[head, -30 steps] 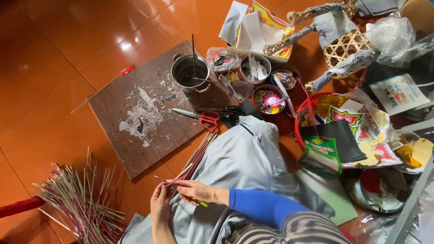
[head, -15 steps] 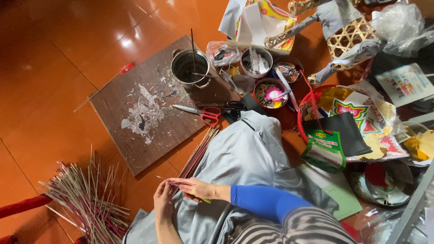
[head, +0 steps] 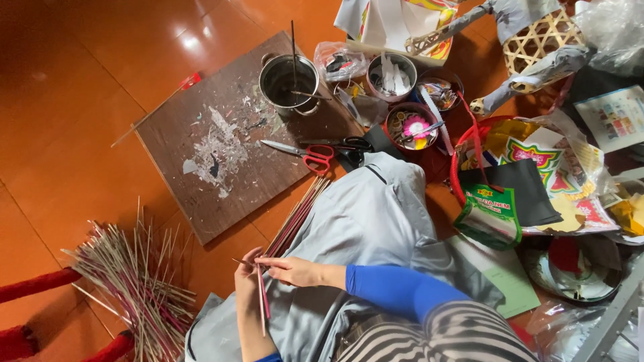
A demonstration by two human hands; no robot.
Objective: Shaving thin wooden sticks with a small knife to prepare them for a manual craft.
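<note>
Sticks [head: 263, 295], thin and pinkish, are what we have between our two hands, low over the grey cloth [head: 362, 221] that covers our lap. Our right hand [head: 295, 271] pinches one of them near its upper end with thumb and fingertips closed on it, and our left hand [head: 247, 281] is curled loosely around the same stick just beside it, so both grips are shut on something very slender. One end of it points down past the left wrist. A longer bundle of like sticks [head: 298, 214] lies slantwise on the cloth, running up toward the red-handled scissors [head: 305, 155] on the brown board [head: 221, 134], which is flecked with pale scraps. We judge these sticks to be very light, stiff along their length yet easy to snap if bent, and smooth enough to roll between the fingers; they are best held near the middle or with two pinches set apart, not squeezed at one tip. To our left a loose heap of bare sticks [head: 134, 281] lies spread on the orange floor [head: 60, 134]. Beyond the board stand a metal pot [head: 288, 82] with a rod in it and small bowls of coloured bits [head: 410, 126].
</note>
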